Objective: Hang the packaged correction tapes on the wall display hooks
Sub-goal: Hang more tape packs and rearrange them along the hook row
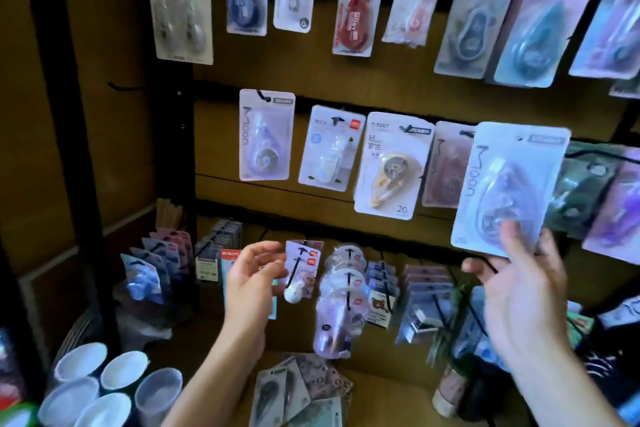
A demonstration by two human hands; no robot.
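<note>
- The right hand (519, 284) is raised with its thumb pressed on the front of a pale lilac correction tape pack (509, 187) and fingers behind it, gripping its lower edge; "Moon" runs down the card's left side beside a clear teardrop blister
- This held pack is up in front of the middle row of the wall display, overlapping a pinkish pack (446, 166) hanging behind it; whether its hole is on a hook cannot be told
- The left hand (252, 274) is lifted with fingers loosely curled and holds nothing, just in front of small packs on the lower row
- The two hands are well apart
- A matching "Moon" pack (266, 135) hangs on a black hook at the left end of the middle row
- Beside it hangs a white pack with a red logo (330, 149), then a card printed "T-9267" and "20" (391, 166) with a yellow-toned dispenser
- In the top row, a red pack (356, 10) reads "MOSY", and a grey card at far left (178, 0) shows "38"
- Loose packs (298, 388) lie flat on the brown surface below, near white cups (104, 381) at lower left
</note>
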